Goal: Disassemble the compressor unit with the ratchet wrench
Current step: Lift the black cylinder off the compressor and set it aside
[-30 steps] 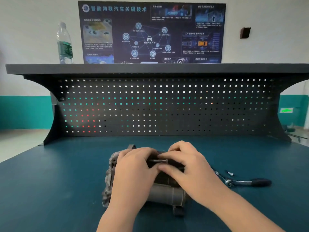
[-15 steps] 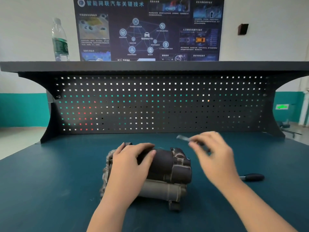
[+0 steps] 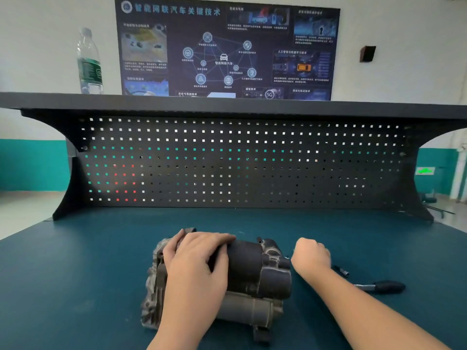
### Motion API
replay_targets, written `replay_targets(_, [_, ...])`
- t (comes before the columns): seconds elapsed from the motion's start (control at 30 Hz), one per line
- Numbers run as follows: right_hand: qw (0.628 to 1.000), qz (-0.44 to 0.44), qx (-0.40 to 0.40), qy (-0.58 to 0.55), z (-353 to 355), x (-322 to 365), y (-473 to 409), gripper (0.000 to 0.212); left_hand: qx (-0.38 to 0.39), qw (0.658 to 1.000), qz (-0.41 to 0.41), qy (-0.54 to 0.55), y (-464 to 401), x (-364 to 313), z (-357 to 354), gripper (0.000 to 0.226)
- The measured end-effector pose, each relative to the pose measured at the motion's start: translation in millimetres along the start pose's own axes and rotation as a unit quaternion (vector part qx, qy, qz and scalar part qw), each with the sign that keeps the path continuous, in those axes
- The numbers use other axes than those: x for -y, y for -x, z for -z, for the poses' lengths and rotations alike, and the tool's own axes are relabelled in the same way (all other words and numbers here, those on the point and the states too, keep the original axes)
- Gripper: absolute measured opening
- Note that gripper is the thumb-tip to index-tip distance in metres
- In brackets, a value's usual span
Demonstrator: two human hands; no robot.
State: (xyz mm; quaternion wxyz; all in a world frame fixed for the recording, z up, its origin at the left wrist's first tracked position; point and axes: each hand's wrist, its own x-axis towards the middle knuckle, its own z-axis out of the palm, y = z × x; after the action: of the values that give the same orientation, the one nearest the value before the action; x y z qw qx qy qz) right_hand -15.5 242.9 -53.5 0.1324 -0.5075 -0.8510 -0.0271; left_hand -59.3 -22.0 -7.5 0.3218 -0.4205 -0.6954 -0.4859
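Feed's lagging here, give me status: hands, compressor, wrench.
Left hand resting on compressor. Right hand curled beside it, contents hidden. Ratchet wrench lying on bench, behind right forearm, untouched.

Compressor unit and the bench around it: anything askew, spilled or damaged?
Nothing stands out. The compressor unit lies flat under the left hand; the ratchet wrench rests on the bench mat, no spill.

left hand (image 3: 194, 261) covers the top left of the dark grey metal compressor unit (image 3: 255, 274); the surface beneath cannot be inspected. right hand (image 3: 312, 256) is curled, its contents not visible. right forearm hides the head of the black-handled ratchet wrench (image 3: 384, 287). small dark part (image 3: 341, 271) beside it is too blurred to identify. both forearms cut off by the lower edge.
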Motion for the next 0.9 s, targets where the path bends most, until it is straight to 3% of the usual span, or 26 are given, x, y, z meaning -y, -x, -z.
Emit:
replay_targets(0.13, [0.999, -0.005, -0.005, 0.039, -6, 3, 5, 0.02, 0.001, 1.0, 0.007, 0.014, 1, 1, 0, 0.021])
replay_targets(0.2, [0.997, -0.025, -0.048, -0.046, 15, 3, 10, 0.026, 0.002, 1.0, 0.014, 0.018, 1, 0, -1, 0.022])
replay_targets(0.23, [0.987, -0.02, -0.073, -0.141, 33, 3, 14, 0.029, 0.0, 1.0, 0.016, 0.018, 1, 0, -1, 0.021])
replay_targets(0.27, [0.961, 0.007, -0.077, -0.266, 54, 5, 21, 0.03, -0.002, 1.0, 0.019, 0.019, 1, -1, -1, 0.021])
replay_targets(0.33, [0.864, 0.15, -0.016, -0.48, 97, 7, 45, 0.029, -0.009, 0.999, 0.033, 0.027, 2, -1, -1, 0.021])
replay_targets(0.37, [0.845, 0.248, 0.027, -0.472, 116, 8, 63, 0.036, -0.011, 0.998, 0.046, 0.035, 3, -2, 0, 0.022])
replay_targets(0.43, [0.872, 0.368, 0.107, -0.303, 138, 16, 94, 0.066, -0.016, 0.995, 0.078, 0.055, 3, -3, 1, 0.027])
replay_targets(0.47, [0.892, 0.393, 0.108, -0.197, 140, 22, 105, 0.08, -0.022, 0.993, 0.093, 0.064, 4, -4, 2, 0.028])
replay_targets(0.5, [0.906, 0.398, 0.094, -0.113, 139, 29, 114, 0.087, -0.029, 0.991, 0.106, 0.077, 4, -6, 3, 0.029])
replay_targets(0.57, [0.918, 0.389, 0.056, -0.047, 134, 42, 123, 0.078, -0.056, 0.98, 0.126, 0.143, 4, -10, 6, 0.026])
replay_targets(0.67, [0.921, 0.378, 0.029, -0.091, 135, 40, 116, 0.068, -0.169, 0.934, 0.164, 0.27, 5, -11, 13, 0.026])
replay_targets(0.73, [0.919, 0.342, 0.036, -0.195, 141, 28, 97, 0.067, -0.226, 0.925, 0.2, 0.23, 2, -5, 16, 0.026])
replay_targets(0.8, [0.907, 0.276, 0.013, -0.317, 146, 17, 71, 0.063, -0.215, 0.938, 0.23, 0.144, -2, 2, 15, 0.029])
replay_targets(0.9, [0.913, 0.197, 0.014, -0.357, 139, 13, 17, 0.049, -0.076, 0.959, 0.27, 0.035, -3, 5, 7, 0.045])
